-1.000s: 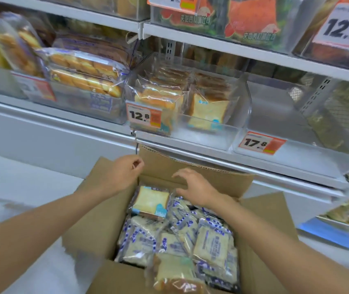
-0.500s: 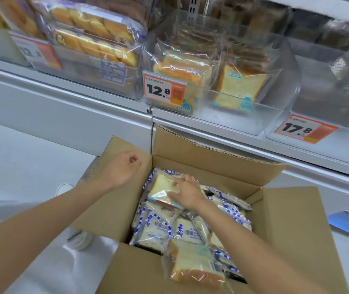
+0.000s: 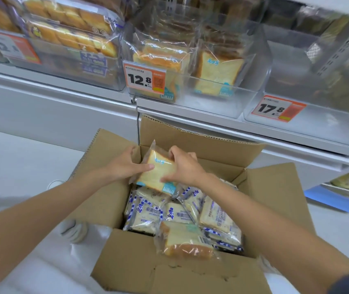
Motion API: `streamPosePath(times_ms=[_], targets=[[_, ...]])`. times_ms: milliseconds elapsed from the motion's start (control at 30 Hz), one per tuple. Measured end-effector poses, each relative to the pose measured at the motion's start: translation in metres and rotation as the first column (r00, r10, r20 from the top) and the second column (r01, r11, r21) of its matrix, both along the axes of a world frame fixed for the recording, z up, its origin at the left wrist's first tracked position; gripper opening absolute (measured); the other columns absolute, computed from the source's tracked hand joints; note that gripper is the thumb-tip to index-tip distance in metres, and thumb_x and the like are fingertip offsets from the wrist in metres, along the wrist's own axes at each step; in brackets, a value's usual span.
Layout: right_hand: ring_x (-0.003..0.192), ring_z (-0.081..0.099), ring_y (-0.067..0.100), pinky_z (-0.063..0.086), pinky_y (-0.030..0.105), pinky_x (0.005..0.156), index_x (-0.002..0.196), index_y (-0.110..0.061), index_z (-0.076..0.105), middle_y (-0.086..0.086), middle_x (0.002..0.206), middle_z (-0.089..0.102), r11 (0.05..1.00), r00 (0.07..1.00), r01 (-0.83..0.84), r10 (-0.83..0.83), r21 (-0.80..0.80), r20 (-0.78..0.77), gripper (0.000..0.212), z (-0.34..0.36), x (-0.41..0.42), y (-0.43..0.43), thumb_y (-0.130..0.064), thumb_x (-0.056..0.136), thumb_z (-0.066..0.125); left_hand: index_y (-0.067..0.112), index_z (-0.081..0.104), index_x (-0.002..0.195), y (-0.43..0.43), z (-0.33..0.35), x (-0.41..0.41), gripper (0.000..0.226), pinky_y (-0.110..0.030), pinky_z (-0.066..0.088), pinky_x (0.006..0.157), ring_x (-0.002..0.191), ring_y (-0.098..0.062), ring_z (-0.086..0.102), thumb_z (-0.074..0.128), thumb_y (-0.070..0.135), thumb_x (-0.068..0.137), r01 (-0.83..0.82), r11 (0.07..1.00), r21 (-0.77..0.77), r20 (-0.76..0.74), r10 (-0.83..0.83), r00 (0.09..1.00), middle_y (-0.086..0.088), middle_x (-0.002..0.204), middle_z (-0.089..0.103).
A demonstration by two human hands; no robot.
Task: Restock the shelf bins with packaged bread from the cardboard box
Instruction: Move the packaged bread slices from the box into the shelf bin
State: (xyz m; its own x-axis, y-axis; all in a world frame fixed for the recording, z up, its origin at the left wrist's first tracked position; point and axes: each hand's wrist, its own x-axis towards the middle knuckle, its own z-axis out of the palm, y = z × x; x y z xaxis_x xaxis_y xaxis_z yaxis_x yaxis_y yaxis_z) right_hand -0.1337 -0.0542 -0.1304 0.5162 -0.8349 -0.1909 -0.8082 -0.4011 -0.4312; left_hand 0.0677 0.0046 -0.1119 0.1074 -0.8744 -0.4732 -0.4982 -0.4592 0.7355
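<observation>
Loaf of pale clear-wrapped sliced bread (image 3: 157, 174), now lifted off the pile in the brown cardboard box (image 3: 169, 274), gripped by curled fingers of left hand (image 3: 126, 164), newly off the flap, and right hand (image 3: 185, 166). Ready for clear plastic bin (image 3: 211, 98) at 12 o'clock.

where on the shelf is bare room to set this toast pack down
The 17.8 bin looks bare throughout. The 12.8 bin has a bare strip along its front right. The left roll bin is crowded.
</observation>
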Motion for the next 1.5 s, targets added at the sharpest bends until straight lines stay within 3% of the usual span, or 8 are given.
streamPosePath(times_ms=[133, 300, 667, 833, 1000, 1200, 1367, 1500], targets=[[0.116, 0.047, 0.018, 0.027, 0.040, 0.110, 0.130, -0.021, 0.040, -0.001, 0.127, 0.051, 0.996, 0.998, -0.065, 0.064, -0.058, -0.008, 0.086, 0.025, -0.027, 0.021, -0.053, 0.063, 0.083, 0.017, 0.051, 0.125, 0.004, 0.005, -0.030, 0.046, -0.011, 0.048, 0.055, 0.072, -0.004, 0.061, 0.073, 0.027, 0.085, 0.012, 1.000, -0.014, -0.169, -0.014, 0.986, 0.000, 0.105, 0.064], [0.143, 0.025, 0.023, 0.019, 0.045, 0.117, 0.152, -0.020, 0.024, 0.004, 0.156, 0.029, 0.999, 0.998, 0.021, -0.018, 0.048, -0.063, 0.097, 0.029, -0.085, 0.052, -0.053, 0.075, 0.074, 0.005, 0.059, 0.111, 0.018, -0.009, -0.033, 0.034, -0.023, 0.040, 0.043, 0.056, -0.016, 0.049, 0.072, 0.026, 0.087, -0.090, 0.996, -0.027, -0.175, 0.084, 0.981, -0.003, 0.075, 0.059], [0.107, 0.057, 0.021, 0.047, 0.031, 0.087, 0.129, -0.020, 0.057, -0.003, 0.113, 0.061, 0.816, 0.994, -0.030, 0.086, 0.578, -0.071, 0.061, -0.023, -0.090, 0.096, -0.044, 0.077, 0.078, 0.006, 0.059, 0.113, 0.030, -0.012, -0.015, 0.032, -0.023, 0.045, 0.049, 0.064, -0.014, 0.056, 0.070, 0.025, 0.089, -0.246, 0.968, -0.053, -0.149, 0.236, 0.960, -0.007, 0.092, 0.064], [0.102, 0.061, 0.015, 0.046, 0.030, 0.089, 0.108, -0.029, 0.069, -0.006, 0.109, 0.066, 0.826, 0.978, 0.124, -0.196, 0.549, 0.075, 0.031, -0.016, -0.089, 0.052, -0.051, 0.090, 0.060, 0.007, 0.057, 0.120, 0.020, -0.014, -0.009, 0.042, -0.044, 0.055, 0.081, 0.095, -0.029, 0.067, 0.072, 0.029, 0.087, -0.316, 0.946, -0.067, -0.155, 0.303, 0.940, -0.014, 0.111, 0.067], [0.072, 0.051, 0.011, 0.036, 0.026, 0.066, 0.080, -0.026, 0.067, -0.008, 0.075, 0.054, 0.870, 0.998, 0.021, -0.045, 0.493, 0.037, 0.011, -0.019, -0.092, 0.042, -0.031, 0.082, 0.077, 0.008, 0.053, 0.120, 0.015, -0.012, -0.013, 0.033, -0.032, 0.053, 0.068, 0.082, -0.018, 0.064, 0.064, 0.024, 0.094, -0.293, 0.954, -0.056, -0.222, 0.274, 0.936, -0.009, 0.109, 0.066], [0.077, 0.060, 0.001, 0.048, 0.020, 0.071, 0.106, -0.010, 0.067, -0.005, 0.093, 0.064, 0.933, 0.956, -0.025, -0.083, 0.360, 0.281, 0.023, 0.068, -0.082, 0.001, -0.028, 0.090, 0.067, 0.018, 0.053, 0.126, 0.012, 0.014, -0.023, 0.034, -0.034, 0.052, 0.078, 0.095, -0.019, 0.066, 0.061, 0.028, 0.094, -0.118, 0.990, -0.077, -0.351, 0.084, 0.933, -0.007, 0.116, 0.068], [0.100, 0.060, 0.014, 0.050, 0.035, 0.091, 0.119, -0.015, 0.057, 0.000, 0.115, 0.060, 0.963, 0.940, -0.073, -0.020, 0.258, 0.340, 0.035, 0.105, -0.053, -0.005, -0.038, 0.092, 0.062, 0.041, 0.055, 0.120, 0.007, 0.055, -0.049, 0.065, -0.039, 0.052, 0.090, 0.102, -0.014, 0.067, 0.057, 0.078, 0.067, 0.101, 0.993, -0.060, -0.537, -0.118, 0.836, 0.010, 0.107, 0.070], [0.114, 0.054, 0.016, 0.045, 0.041, 0.103, 0.133, -0.020, 0.046, 0.003, 0.132, 0.055, 0.960, 0.939, -0.026, -0.072, 0.277, 0.337, 0.055, 0.124, -0.052, -0.003, -0.040, 0.087, 0.069, 0.026, 0.056, 0.120, -0.001, 0.069, -0.051, 0.088, -0.050, 0.051, 0.098, 0.104, -0.026, 0.069, 0.092, 0.050, 0.044, 0.052, 0.987, -0.153, -0.472, -0.119, 0.874, -0.004, 0.110, 0.073]])
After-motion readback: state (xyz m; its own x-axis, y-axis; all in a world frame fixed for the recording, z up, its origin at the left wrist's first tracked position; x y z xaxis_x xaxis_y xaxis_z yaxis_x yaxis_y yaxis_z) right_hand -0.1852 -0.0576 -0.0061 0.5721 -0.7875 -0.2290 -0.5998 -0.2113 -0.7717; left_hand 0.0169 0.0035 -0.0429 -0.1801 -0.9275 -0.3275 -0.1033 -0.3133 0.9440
